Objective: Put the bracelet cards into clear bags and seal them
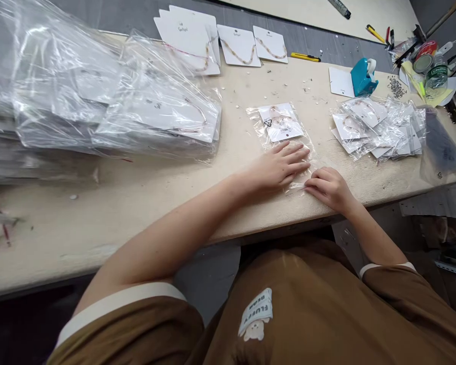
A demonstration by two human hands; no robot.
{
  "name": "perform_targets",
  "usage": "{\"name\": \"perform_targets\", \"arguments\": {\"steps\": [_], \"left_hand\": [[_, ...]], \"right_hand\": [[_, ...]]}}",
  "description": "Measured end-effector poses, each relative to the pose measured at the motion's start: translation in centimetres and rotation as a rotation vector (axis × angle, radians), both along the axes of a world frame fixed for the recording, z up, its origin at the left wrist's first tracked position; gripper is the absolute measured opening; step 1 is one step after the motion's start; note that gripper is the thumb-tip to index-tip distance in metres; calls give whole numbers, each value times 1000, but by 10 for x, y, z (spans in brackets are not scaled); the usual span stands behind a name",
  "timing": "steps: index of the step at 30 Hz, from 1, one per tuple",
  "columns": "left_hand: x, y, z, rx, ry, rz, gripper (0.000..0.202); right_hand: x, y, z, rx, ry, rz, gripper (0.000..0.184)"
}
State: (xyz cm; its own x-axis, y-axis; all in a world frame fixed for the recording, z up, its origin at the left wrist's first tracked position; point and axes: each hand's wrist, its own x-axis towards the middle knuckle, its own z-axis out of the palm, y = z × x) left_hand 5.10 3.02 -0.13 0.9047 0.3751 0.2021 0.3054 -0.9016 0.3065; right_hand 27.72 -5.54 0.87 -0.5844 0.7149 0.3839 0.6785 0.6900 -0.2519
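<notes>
Beige worktable [110,203] stretches wide before you, its top rough and scuffed, and small white beads [289,92] lie scattered over it. Far side holds white cards with bead necklaces [239,45], a yellow utility knife [306,57] and a teal tape dispenser [365,76]. On your left rises a big pile of bagged cards [155,111], and on your right lies a lower, messy pile [376,129]. Your thing, a clear plastic bag [279,124] with white cards and a thin bracelet inside, lies flat on the table, between these two piles and near the front edge. Your left hand [277,165] rests on its lower part, with fingers [298,157] straight and close together, pressing flat. Your right hand [329,188] sits just beside, with fingers [315,185] curved and together, their tips on the near end of the bag; if they pinch the film, you cannot tell. Your hands almost touch. Behind the bag some bare table stays open, and the front edge runs close under your wrists.
</notes>
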Motion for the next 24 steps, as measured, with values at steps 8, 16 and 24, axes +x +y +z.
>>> {"name": "perform_targets", "arguments": {"steps": [8,16,24], "left_hand": [[14,-12,-7,-54,54,23,54],[13,-11,-12,-55,52,16,52],[10,-7,-13,-97,64,-29,56]], "right_hand": [[1,-3,-3,204,12,32,10],[12,-16,5,139,-42,96,8],[145,-107,48,-912,414,-27,21]]}}
